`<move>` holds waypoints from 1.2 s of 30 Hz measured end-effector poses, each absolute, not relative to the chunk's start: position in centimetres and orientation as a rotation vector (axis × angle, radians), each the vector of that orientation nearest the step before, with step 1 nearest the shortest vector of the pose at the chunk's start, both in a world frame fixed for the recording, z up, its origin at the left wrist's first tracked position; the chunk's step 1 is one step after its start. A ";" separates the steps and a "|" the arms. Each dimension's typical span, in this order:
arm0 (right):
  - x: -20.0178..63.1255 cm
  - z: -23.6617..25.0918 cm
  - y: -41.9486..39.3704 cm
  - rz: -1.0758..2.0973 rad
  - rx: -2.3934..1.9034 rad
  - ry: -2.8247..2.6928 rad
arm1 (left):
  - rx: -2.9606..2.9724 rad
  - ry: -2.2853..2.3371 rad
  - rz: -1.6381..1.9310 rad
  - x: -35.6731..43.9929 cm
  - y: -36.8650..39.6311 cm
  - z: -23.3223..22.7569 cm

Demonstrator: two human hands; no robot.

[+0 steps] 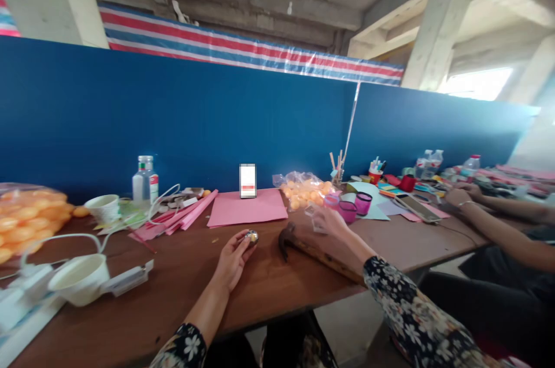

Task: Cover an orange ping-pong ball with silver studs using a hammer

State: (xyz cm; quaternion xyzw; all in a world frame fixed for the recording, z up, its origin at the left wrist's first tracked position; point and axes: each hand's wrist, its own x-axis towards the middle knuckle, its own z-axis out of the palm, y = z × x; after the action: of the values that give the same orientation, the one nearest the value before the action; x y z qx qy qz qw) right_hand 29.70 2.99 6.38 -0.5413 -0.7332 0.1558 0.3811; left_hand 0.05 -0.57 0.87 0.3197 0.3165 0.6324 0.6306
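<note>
small ball (251, 236) pinched at left hand (232, 258) fingertips; right hand (332, 222) apart

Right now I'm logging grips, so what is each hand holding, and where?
The left hand pinches a small shiny round piece at its sides with the fingertips. The right hand holds a small clear piece at its edge; blur hides more.
</note>
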 end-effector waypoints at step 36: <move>12.2 0.2 -1.1 1.127 -0.982 -1.134 | 0.820 0.757 1.455 0.5 -0.6 0.3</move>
State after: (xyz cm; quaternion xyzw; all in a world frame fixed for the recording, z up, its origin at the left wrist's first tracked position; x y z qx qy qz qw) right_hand 12.25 -1.12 0.17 -0.4219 -0.4872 0.4846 0.5914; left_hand 0.51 -0.59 0.29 0.3548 0.3277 0.6297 0.6085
